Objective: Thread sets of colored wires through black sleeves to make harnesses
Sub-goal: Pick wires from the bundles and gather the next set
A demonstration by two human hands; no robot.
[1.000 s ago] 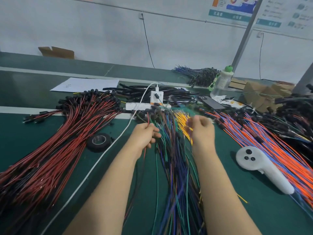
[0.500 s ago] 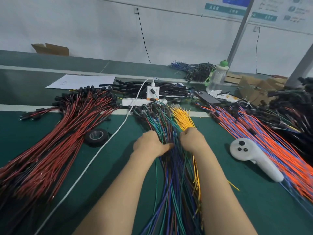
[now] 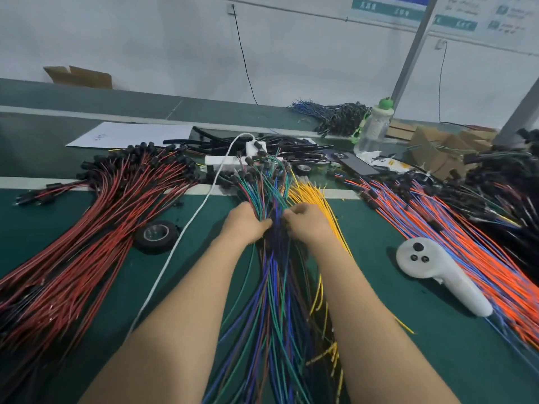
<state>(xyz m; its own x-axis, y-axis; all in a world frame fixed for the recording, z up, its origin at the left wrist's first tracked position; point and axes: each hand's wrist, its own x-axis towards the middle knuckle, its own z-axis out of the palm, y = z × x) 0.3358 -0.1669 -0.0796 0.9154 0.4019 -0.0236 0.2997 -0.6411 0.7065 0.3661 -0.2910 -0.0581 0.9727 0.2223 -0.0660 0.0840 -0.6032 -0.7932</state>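
Left hand (image 3: 246, 225) and right hand (image 3: 306, 224) pinch strands in the blue-green wire bundle (image 3: 274, 287) at the centre of the surface (image 3: 379, 304) — apparently only selecting a set, with black sleeves (image 3: 215, 140) untouched behind.

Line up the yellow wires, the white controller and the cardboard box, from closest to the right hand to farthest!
1. The yellow wires, just beside the right hand.
2. The white controller, farther off to the right.
3. The cardboard box, far away at the back left.
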